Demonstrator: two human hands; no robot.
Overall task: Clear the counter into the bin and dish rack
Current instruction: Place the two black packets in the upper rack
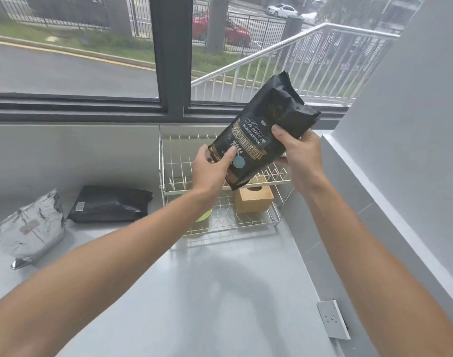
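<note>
A black coffee bag (261, 130) with gold lettering hangs tilted in the air above the white wire dish rack (168, 161). My left hand (211, 170) grips its lower end, thumb on the front. My right hand (301, 154) holds its upper right side. In the rack's lower tier stand a wooden box (255, 199) and a green item (203, 216), partly hidden by my left forearm. A second black bag (110, 203) and a silver foil bag (29, 228) lie on the grey counter (207, 292) to the left.
A window with a dark frame (171, 60) runs behind the counter. A grey wall (413, 150) rises on the right, with a white socket (333, 319) near the counter's right edge. The rack stands in the back right corner.
</note>
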